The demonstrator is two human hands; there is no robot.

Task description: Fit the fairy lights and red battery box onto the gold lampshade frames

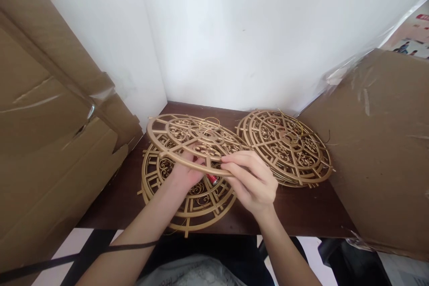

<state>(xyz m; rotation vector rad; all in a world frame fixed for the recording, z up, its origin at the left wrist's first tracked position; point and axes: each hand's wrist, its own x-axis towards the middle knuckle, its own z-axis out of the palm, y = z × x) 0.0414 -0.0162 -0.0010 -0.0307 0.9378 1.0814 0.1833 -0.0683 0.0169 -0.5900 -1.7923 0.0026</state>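
A round golden openwork disc (pixel 192 159) with scrollwork inserts is tilted up above a stack of similar discs (pixel 187 208). My right hand (pixel 253 181) is closed on its near rim, thumb below and fingers on top. From underneath, my left hand (pixel 188 173) reaches behind the disc; its fingers are curled and partly hidden by the bars. Close to those fingertips shows a small red thing with a metal end (pixel 212 179), mostly covered, its kind unclear. A thin loop of gold wire (pixel 209 121) stands up from the raised disc.
To the right, a second stack of golden discs (pixel 288 147) has loose wires on top. The dark brown table (pixel 301 210) is bounded by a white wall (pixel 234 44) behind and cardboard panels (pixel 60 111) at both sides. A dark strap (pixel 134 246) crosses near my left forearm.
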